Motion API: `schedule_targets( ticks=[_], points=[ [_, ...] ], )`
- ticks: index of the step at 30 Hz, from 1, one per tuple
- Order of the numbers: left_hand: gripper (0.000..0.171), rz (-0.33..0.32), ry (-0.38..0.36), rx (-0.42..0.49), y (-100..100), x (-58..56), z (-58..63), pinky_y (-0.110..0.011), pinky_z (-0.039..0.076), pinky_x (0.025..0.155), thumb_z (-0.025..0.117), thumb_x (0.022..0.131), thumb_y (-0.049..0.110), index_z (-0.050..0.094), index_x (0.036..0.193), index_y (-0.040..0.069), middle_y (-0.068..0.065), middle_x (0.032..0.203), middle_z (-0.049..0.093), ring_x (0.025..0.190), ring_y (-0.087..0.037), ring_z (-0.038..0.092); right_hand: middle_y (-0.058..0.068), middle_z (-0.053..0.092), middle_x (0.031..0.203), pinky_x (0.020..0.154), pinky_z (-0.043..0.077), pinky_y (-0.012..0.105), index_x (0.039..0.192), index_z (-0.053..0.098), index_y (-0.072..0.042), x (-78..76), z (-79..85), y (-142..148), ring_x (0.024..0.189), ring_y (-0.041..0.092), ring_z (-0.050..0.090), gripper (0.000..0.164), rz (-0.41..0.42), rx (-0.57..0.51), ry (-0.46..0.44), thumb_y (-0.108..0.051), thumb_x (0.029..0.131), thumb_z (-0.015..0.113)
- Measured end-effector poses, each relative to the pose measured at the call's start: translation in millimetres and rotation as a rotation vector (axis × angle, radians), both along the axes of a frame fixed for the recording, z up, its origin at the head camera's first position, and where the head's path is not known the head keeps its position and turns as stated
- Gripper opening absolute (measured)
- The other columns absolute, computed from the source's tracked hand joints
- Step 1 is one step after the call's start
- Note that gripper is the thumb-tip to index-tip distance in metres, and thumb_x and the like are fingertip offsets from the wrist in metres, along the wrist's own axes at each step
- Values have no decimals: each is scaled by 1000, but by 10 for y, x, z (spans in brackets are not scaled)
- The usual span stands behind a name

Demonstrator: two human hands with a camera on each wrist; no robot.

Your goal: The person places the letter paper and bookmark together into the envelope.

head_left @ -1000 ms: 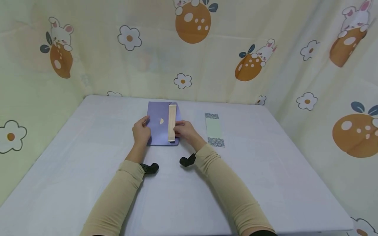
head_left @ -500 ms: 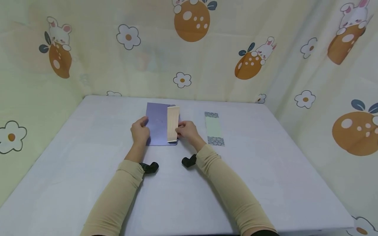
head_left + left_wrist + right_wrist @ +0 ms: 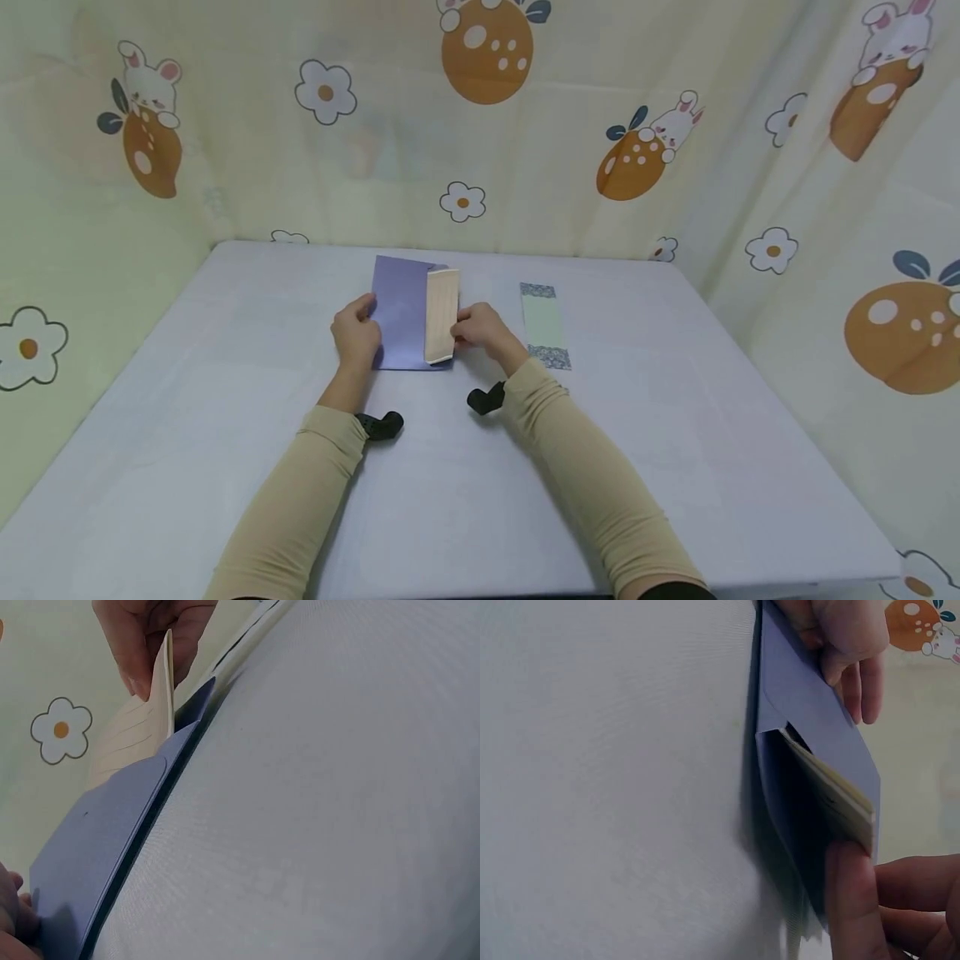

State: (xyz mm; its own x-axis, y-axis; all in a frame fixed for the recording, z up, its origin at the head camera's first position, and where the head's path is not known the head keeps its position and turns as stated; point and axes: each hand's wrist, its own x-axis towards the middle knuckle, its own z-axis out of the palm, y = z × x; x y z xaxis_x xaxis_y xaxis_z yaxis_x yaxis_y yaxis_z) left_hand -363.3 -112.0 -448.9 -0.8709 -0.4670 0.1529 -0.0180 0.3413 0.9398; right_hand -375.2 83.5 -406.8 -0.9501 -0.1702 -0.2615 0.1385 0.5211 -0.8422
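Note:
A purple envelope [image 3: 401, 317] lies on the table with its opening to the right. Out of that opening sticks a folded wad of cream lined paper [image 3: 442, 317], its ruled lines showing in the left wrist view. My right hand [image 3: 483, 329] pinches the paper's outer edge between thumb and fingers; in the right wrist view the thumb [image 3: 851, 900] sits at its corner. At the envelope's left edge my left hand [image 3: 356, 335] grips it, thumb on top. The rest of the paper is hidden inside the envelope.
To the right of the envelope lies a pale green strip [image 3: 543, 323] with grey patterned ends. A white cloth covers the table [image 3: 420, 517]. Behind and beside it hangs a cream curtain [image 3: 375, 167] printed with rabbits, fruit and flowers.
My right hand has moved slightly right with the paper, and more of it shows outside the envelope. A small cream half-circle on the envelope's face no longer shows. The left hand keeps its place.

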Motion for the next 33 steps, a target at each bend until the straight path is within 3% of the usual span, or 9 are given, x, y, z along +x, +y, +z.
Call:
schedule_targets(
  ticks=[4, 7, 12, 15, 21, 26, 33],
  points=[
    [58, -12, -8, 4, -3, 7, 9, -34, 41, 96, 39, 70, -10, 62, 117, 15, -7, 119, 61, 118, -21, 51, 10, 61, 80, 58, 51, 22, 92, 61, 4, 3, 29, -7, 54, 9, 57, 16, 13, 38, 1, -1, 79, 53],
    [59, -13, -5, 4, -7, 5, 11, -34, 42, 95, 39, 69, -11, 62, 116, 15, -7, 117, 61, 116, -21, 53, 10, 61, 76, 57, 52, 23, 88, 61, 4, 4, 39, -18, 52, 9, 58, 14, 14, 49, 3, -1, 78, 53],
    [59, -42, 14, 30, -7, -3, 22, -34, 44, 93, 37, 70, -12, 63, 115, 16, -8, 119, 61, 112, -22, 56, 12, 63, 89, 61, 52, 23, 104, 62, 4, -21, 35, -58, 60, 10, 58, 27, 48, 33, 13, -3, 80, 52],
    [56, -66, 30, 38, 1, 0, 28, -33, 43, 94, 36, 73, -11, 63, 115, 16, -8, 121, 59, 111, -24, 57, 13, 61, 96, 64, 53, 24, 118, 56, 3, -33, 15, -105, 65, 10, 59, 36, 54, -32, 28, -4, 82, 53],
    [53, -28, 61, 39, -1, -23, 2, -31, 42, 96, 38, 74, -10, 64, 114, 15, -6, 119, 61, 109, -22, 58, 11, 61, 96, 61, 53, 24, 123, 49, -2, -19, -33, -210, 64, 11, 59, 43, -27, -112, 119, -5, 81, 58],
    [52, -7, 79, 36, -12, -19, 13, -32, 42, 96, 38, 75, -10, 64, 113, 14, -7, 117, 61, 109, -23, 58, 10, 65, 94, 62, 52, 21, 114, 59, 0, 21, -5, -263, 67, 8, 60, 33, -28, 40, 232, -8, 83, 56],
    [52, -26, 99, 27, 6, 12, 41, -34, 43, 94, 37, 74, -10, 63, 114, 11, -7, 119, 61, 111, -24, 57, 5, 67, 88, 60, 45, 20, 103, 66, -4, 147, 112, -376, 69, 10, 58, 27, 60, 283, 313, -17, 85, 51]
  ],
)
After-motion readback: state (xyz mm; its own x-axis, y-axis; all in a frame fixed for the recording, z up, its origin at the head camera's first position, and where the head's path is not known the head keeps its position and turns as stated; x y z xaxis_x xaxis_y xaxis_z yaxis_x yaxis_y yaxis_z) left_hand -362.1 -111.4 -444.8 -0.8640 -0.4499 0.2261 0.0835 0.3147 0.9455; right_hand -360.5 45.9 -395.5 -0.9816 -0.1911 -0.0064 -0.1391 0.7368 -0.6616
